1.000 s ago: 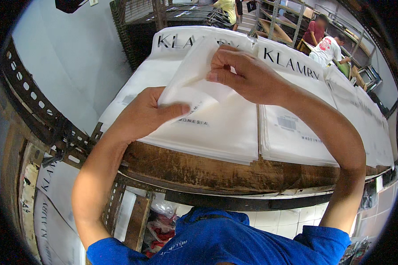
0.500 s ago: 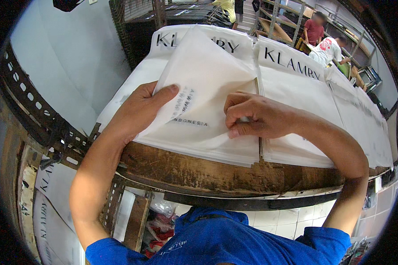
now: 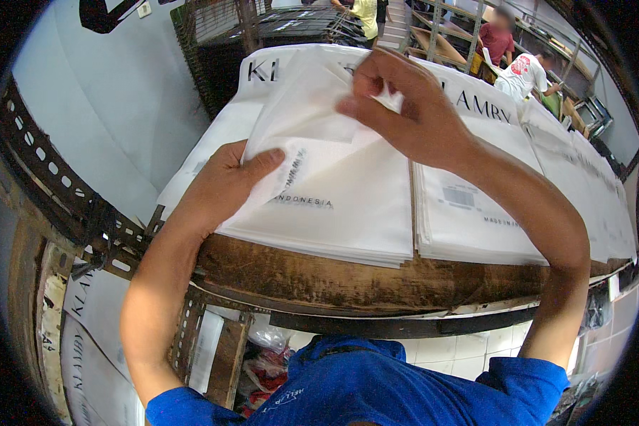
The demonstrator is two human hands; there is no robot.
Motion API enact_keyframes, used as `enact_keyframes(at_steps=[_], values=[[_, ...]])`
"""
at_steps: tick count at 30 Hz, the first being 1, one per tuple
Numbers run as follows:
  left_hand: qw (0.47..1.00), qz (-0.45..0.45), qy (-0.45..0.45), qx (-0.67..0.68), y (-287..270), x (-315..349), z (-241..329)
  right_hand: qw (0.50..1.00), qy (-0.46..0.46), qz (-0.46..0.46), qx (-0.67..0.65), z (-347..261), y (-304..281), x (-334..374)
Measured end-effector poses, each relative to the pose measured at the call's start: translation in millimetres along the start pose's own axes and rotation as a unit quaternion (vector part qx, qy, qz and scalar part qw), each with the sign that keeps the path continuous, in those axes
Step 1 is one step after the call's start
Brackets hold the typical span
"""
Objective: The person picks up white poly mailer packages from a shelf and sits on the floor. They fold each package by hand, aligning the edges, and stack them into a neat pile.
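My left hand (image 3: 236, 174) grips the left edge of the top translucent white plastic bag (image 3: 284, 113), thumb on its face and fingers underneath. This bag is lifted and bent over a stack of similar flat bags (image 3: 348, 234), with dark print showing through. Over the upper part of the raised bag is my right hand (image 3: 405, 106), its fingers curled and its thumb pointing left. What lies between those fingers, if anything, is hidden. To the right, under my right forearm, is a second stack of printed bags (image 3: 440, 234).
The stacks lie on a worn wooden table (image 3: 298, 273). More bags (image 3: 582, 184) lie at the right. A perforated metal bar (image 3: 42, 153) runs along the left. Dark racks (image 3: 284, 35) stand behind. Two people (image 3: 495, 39) are by the shelves at the back right.
My right hand has moved up and away from the near right part of the bag to its upper part. My left hand keeps its grip, nearly in place.
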State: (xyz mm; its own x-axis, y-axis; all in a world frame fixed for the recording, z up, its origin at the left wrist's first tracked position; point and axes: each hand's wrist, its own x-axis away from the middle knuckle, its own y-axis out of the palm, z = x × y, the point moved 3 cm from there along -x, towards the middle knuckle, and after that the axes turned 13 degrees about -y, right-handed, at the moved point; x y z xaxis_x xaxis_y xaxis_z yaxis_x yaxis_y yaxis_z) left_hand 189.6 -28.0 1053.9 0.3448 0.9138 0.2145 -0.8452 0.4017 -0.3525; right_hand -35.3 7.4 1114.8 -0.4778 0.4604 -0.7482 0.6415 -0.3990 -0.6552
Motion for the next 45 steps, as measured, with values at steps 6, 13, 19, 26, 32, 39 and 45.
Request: enact_keyframes(at_steps=[6, 13, 19, 26, 32, 39, 45], values=[[0.998, -0.022, -0.022, 0.048, 0, -6, 0, 0.932, 0.013, -0.299, -0.204, -6, 16, 61], [0.999, -0.025, -0.029, 0.027, -1, -7, -4, 0.930, -0.003, -0.291, -0.224, 6, 24, 55], [0.988, -0.061, 0.115, -0.080, 2, 2, -2, 0.972, 0.080, -0.183, -0.126, 14, 18, 11], [0.999, 0.007, -0.021, 0.025, -1, -3, 1, 0.996, -0.056, -0.062, -0.032, -9, 0, 12], [0.998, 0.007, -0.049, 0.044, 0, 0, 4, 0.925, -0.035, -0.308, -0.222, -7, 20, 60], [0.996, -0.013, -0.016, 0.088, 2, -3, -1, 0.934, -0.030, -0.286, -0.213, -6, 26, 63], [0.994, -0.075, 0.055, -0.055, -6, -2, -3, 0.962, 0.073, -0.237, -0.114, 6, 10, 17]])
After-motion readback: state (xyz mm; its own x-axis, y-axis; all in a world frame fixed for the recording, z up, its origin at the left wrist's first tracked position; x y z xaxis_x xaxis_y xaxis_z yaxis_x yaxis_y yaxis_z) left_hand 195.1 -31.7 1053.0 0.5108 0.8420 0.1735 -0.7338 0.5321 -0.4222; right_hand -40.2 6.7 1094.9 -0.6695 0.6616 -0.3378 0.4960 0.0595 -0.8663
